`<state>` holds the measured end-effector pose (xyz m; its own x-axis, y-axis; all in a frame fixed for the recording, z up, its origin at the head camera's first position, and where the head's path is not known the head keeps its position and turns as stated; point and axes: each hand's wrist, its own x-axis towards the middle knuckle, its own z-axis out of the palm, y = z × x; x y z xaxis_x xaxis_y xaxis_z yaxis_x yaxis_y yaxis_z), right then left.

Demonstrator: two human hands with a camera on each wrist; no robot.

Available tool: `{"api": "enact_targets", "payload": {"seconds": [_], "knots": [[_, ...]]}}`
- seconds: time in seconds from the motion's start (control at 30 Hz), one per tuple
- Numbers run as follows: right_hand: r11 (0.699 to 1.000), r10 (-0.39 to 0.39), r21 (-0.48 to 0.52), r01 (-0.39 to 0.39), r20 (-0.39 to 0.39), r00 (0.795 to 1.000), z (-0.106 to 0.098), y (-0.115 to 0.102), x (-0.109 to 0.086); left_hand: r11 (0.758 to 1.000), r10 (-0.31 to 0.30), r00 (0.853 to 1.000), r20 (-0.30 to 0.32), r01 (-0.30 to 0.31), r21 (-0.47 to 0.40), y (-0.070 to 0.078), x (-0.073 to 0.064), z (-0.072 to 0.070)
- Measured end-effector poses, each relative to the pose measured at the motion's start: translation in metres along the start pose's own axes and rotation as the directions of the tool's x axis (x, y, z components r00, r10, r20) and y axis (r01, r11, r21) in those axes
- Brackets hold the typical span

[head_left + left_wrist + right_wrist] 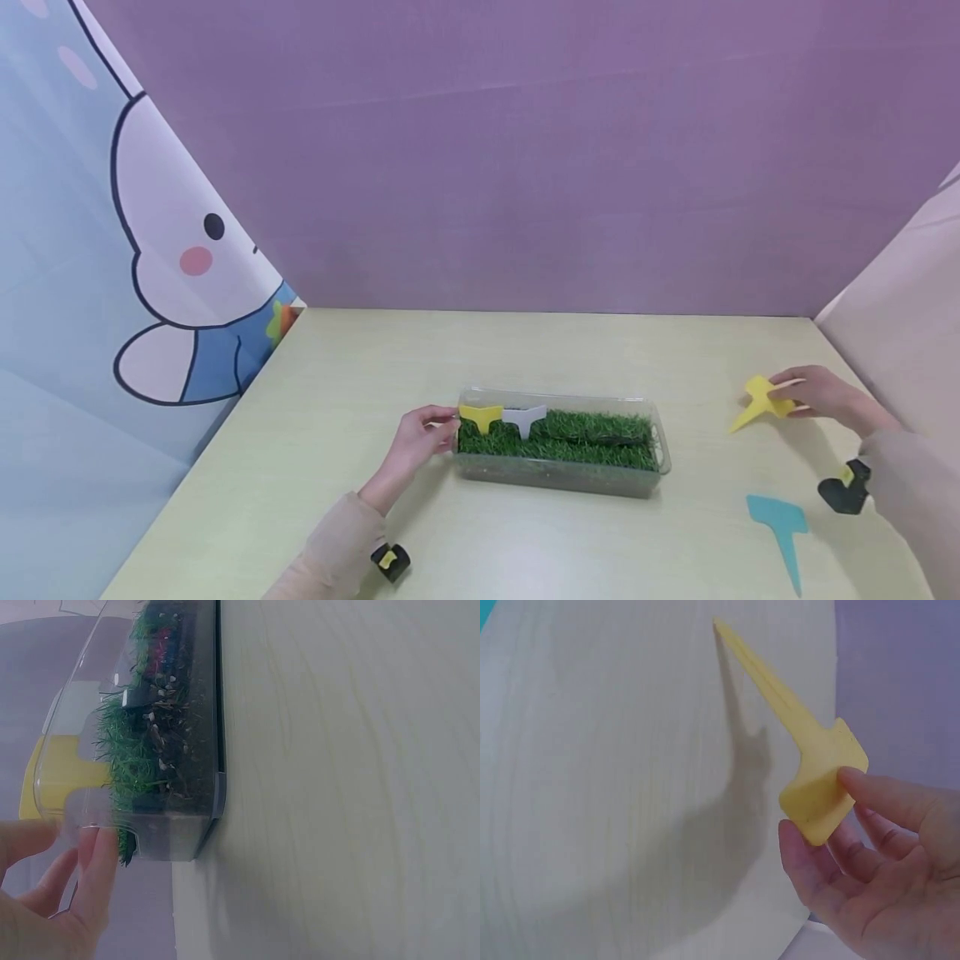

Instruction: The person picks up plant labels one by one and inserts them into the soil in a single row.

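A clear plastic box filled with artificial grass sits on the table. My left hand holds its left end, thumb at the rim and fingers against the end wall. A yellow T-shaped plant label and a white plant label stand in the grass near that end. Over on the right, my right hand pinches a second yellow plant label by its broad head, thumb on top and fingers beneath. That label's narrow tip points away from the hand, close over the tabletop.
A blue plant label lies on the table at the front right. Behind the table hangs a purple cloth, with a printed cartoon cloth on the left and a pale cloth on the right.
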<state>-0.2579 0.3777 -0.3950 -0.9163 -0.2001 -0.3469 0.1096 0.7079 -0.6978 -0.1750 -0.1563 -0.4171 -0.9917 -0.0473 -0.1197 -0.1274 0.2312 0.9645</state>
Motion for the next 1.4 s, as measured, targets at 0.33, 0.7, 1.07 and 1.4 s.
{"api": "enact_targets", "payload": {"seconds": [0.33,0.7,1.07,1.4], "knots": [[0.988,-0.152,-0.035,0.149,-0.083,0.985,0.006,-0.024,-0.005,1.0,-0.006,1.0,0.001,0.006,0.001,0.001,0.0,0.0],[0.971,-0.236,-0.08,0.223,-0.234,0.943,0.014,-0.05,-0.011,1.0,0.001,1.0,-0.001,-0.001,-0.005,0.001,0.001,0.0],[0.95,-0.313,-0.102,0.296,-0.288,0.905,0.021,-0.08,-0.019,1.0,-0.008,1.0,0.001,0.008,-0.01,0.002,0.0,0.0],[0.925,-0.381,-0.129,0.358,-0.306,0.872,0.033,-0.109,-0.027,0.999,-0.024,1.0,-0.006,0.024,-0.027,0.0,0.001,-0.001]]}}
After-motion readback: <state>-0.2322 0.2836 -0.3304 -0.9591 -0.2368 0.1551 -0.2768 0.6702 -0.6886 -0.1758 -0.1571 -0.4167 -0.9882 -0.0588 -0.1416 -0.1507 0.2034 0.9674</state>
